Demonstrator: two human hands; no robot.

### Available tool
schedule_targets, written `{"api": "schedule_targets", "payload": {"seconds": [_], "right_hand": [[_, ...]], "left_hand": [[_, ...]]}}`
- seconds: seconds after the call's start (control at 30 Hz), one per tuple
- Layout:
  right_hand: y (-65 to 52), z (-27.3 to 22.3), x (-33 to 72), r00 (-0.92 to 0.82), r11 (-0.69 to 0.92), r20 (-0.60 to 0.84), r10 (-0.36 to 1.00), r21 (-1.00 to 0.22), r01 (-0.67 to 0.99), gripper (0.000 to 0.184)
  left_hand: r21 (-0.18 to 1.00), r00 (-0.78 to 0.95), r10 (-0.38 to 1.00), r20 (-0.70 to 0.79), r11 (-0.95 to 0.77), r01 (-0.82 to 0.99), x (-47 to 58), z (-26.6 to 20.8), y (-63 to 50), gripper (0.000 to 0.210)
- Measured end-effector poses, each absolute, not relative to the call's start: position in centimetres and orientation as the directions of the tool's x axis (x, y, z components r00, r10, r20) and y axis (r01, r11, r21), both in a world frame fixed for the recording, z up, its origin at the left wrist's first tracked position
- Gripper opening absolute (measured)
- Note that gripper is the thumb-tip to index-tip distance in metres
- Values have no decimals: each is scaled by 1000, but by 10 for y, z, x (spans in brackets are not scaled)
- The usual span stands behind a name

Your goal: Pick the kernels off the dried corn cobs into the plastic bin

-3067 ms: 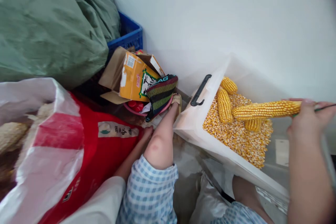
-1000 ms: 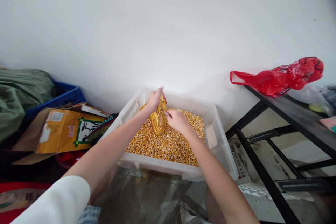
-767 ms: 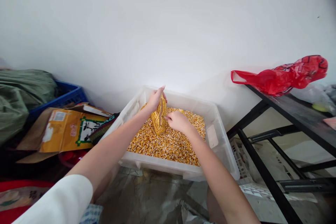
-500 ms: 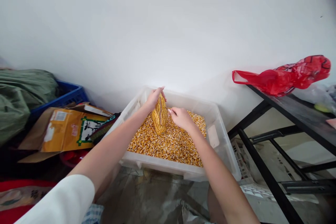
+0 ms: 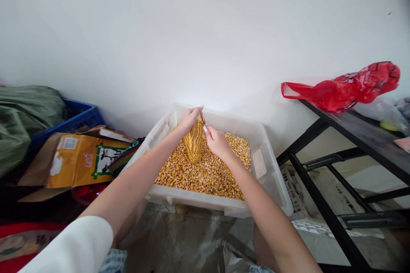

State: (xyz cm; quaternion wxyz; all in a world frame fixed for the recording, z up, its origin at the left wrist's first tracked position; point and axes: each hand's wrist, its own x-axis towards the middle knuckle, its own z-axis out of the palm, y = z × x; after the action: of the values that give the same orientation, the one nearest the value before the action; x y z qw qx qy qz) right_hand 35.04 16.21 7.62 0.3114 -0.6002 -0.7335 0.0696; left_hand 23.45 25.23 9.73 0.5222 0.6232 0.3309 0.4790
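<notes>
My left hand (image 5: 191, 118) is wrapped round the upper end of a yellow corn cob (image 5: 194, 143). The cob leans with its lower end on loose corn kernels (image 5: 205, 179), and a narrow bare strip runs along its upward side. Against the cob's right side, near the top, is my right hand (image 5: 215, 140), its fingers closed in a pinch. Something small and pale shows at those fingertips, too small to tell whether it is a tool or a nail. The kernels cover the bottom of a translucent plastic bin (image 5: 272, 170).
To the left lie an opened orange cardboard box (image 5: 77, 158) and a blue crate (image 5: 80, 115) under green cloth (image 5: 28, 115). On the right, a black-framed table (image 5: 361, 136) bears a red plastic bag (image 5: 349, 87). A white wall (image 5: 205, 34) rises behind the bin.
My right hand has moved up and a little left along the cob, closer to my left hand. My left hand keeps its hold. The view has shifted slightly.
</notes>
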Motion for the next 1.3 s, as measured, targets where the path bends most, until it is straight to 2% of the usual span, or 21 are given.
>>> {"api": "schedule_targets", "payload": {"seconds": [0.17,0.43,0.7,0.8,1.0,1.13,1.3], "right_hand": [[162,75,348,-66,271,405,912,-473,838,31],[160,80,342,12,173,413,910,-408,897,34],[157,90,340,-42,98,322,946,-158,983,33],[159,91,335,-70,100,268,961,-101,990,30],[163,80,331,-116,135,136,984,-135,982,27],[162,77,331,-130,150,136,982,-154,977,28],[161,75,322,-49,67,160,986,-107,992,24]], "left_hand": [[952,311,900,306,-298,-75,237,94,254,43],[915,243,892,381,-402,40,243,94,250,43],[922,199,909,366,-384,57,246,93,249,42],[935,150,926,346,-354,28,246,91,251,40],[960,78,957,279,-276,-50,242,86,260,39],[956,73,954,291,-286,-69,242,84,261,38],[955,52,954,294,-292,-54,243,84,262,40]]}}
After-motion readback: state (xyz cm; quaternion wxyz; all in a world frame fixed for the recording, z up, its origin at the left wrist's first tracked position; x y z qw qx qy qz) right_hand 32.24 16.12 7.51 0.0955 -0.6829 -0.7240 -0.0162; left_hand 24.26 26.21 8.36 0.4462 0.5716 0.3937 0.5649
